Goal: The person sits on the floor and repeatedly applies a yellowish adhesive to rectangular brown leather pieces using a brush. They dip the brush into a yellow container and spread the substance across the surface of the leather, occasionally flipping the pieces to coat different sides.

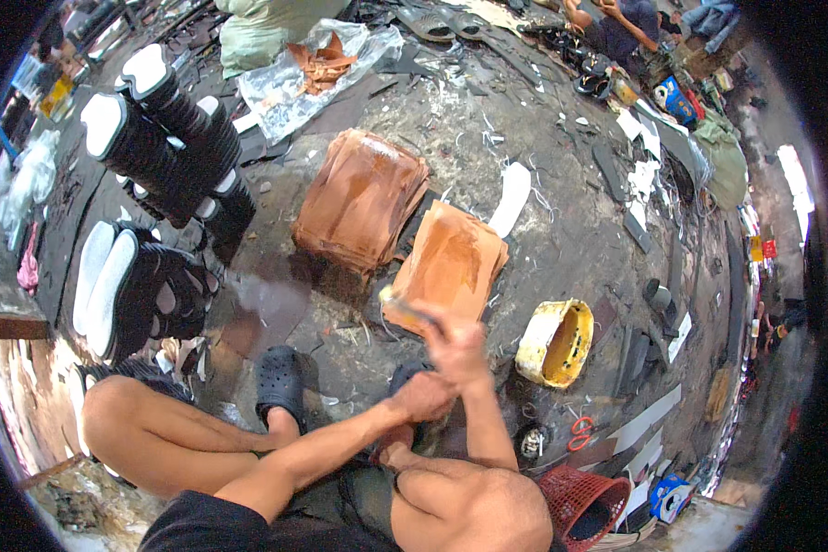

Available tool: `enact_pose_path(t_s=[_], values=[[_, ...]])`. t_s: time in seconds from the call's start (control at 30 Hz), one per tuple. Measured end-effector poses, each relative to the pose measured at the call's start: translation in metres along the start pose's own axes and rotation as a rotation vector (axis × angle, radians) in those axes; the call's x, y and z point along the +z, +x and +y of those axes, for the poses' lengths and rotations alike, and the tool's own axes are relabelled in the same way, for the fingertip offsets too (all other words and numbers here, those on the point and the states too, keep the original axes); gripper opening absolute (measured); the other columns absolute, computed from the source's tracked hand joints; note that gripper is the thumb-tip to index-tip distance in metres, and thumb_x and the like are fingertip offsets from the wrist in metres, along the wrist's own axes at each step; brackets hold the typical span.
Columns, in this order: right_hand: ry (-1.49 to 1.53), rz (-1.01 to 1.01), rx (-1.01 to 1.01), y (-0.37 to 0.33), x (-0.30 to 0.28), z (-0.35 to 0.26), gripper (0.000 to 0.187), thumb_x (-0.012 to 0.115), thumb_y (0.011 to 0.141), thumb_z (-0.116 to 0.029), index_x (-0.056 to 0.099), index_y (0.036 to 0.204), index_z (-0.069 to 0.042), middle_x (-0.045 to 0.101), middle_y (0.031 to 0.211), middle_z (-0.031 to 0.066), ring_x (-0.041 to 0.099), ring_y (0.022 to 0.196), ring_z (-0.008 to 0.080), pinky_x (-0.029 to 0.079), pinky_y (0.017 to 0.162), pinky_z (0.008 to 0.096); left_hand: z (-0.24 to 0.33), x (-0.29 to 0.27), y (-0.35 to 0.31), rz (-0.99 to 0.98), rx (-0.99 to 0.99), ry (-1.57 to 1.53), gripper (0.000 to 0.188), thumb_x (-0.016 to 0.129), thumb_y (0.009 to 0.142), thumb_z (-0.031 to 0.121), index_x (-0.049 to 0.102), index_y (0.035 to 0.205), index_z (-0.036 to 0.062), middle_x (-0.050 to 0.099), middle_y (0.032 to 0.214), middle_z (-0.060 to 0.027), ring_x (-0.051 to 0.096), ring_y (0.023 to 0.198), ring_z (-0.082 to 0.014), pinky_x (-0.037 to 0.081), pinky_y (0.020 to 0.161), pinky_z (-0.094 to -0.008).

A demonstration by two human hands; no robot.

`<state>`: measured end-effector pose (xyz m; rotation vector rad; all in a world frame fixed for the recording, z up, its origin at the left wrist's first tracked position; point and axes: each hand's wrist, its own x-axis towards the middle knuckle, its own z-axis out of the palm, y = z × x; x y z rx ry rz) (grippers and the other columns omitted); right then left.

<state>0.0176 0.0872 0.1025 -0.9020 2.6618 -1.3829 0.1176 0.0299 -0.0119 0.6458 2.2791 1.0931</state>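
Note:
My right hand (458,351) is closed around the handle of a brush (416,318), blurred by motion. The brush's pale head is at the near left corner of a stack of tan sheets (446,258), whose top looks wet and streaked. My left hand (425,396) is curled closed against my right wrist; whatever its fingers hold, if anything, is hidden. Just beyond lies a taller stack of tan sheets (359,198). To the right, a white container (554,342) lies tilted, with yellow-brown stuff inside and on its rim. A white sole-shaped piece (512,198) touches the far side of the nearer stack.
Stacks of black soles with white tops (156,138) stand at left, above paired grey-white insoles (106,276). A clear plastic bag (317,78) holds tan scraps. Orange-handled scissors (580,432) and a red basket (587,506) lie at lower right. Another person (621,26) sits far off.

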Motion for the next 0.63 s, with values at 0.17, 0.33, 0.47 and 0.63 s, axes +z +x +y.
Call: enact_pose_path(t_s=[0.17, 0.33, 0.47, 0.63], values=[[0.007, 0.115, -0.005, 0.069, -0.102, 0.012, 0.032, 0.064, 0.082, 0.010, 0.070, 0.110, -0.002, 0.075, 0.106, 0.0112, 0.072, 0.099, 0.0191, 0.056, 0.083, 0.0293, -0.002, -0.042, 0.024, 0.487, 0.104, 0.436, 0.057, 0.059, 0.082, 0.008, 0.051, 0.139, 0.0076, 0.049, 0.149, -0.0105, 0.049, 0.137, -0.0234, 0.061, 0.081, -0.0357], [-0.083, -0.320, -0.125, 0.083, -0.058, 0.145, 0.048, 0.057, 0.070, 0.011, 0.078, 0.104, -0.016, 0.074, 0.114, 0.0065, 0.069, 0.108, 0.0273, 0.056, 0.085, 0.0365, -0.046, -0.014, 0.037, 0.556, 0.091, 0.488, 0.051, 0.055, 0.083, 0.006, 0.056, 0.134, 0.0096, 0.053, 0.147, -0.0061, 0.051, 0.136, -0.0214, 0.061, 0.076, -0.0328], [-0.169, -0.256, 0.400, 0.130, -0.063, 0.203, 0.044, 0.063, 0.069, 0.006, 0.080, 0.097, -0.023, 0.075, 0.109, 0.0040, 0.068, 0.106, 0.0315, 0.052, 0.094, 0.0432, -0.051, -0.010, 0.039, 0.519, 0.100, 0.462, 0.047, 0.057, 0.082, 0.005, 0.060, 0.130, 0.0092, 0.055, 0.146, -0.0062, 0.053, 0.135, -0.0203, 0.061, 0.076, -0.0333], [-0.360, -0.566, -0.265, 0.169, -0.047, 0.185, 0.041, 0.067, 0.074, -0.001, 0.081, 0.099, -0.031, 0.076, 0.105, 0.0063, 0.065, 0.114, 0.0245, 0.042, 0.106, 0.0377, -0.066, -0.019, 0.036, 0.540, 0.176, 0.484, 0.045, 0.061, 0.082, 0.007, 0.062, 0.127, 0.0085, 0.056, 0.145, -0.0069, 0.054, 0.133, -0.0189, 0.060, 0.085, -0.0313]])
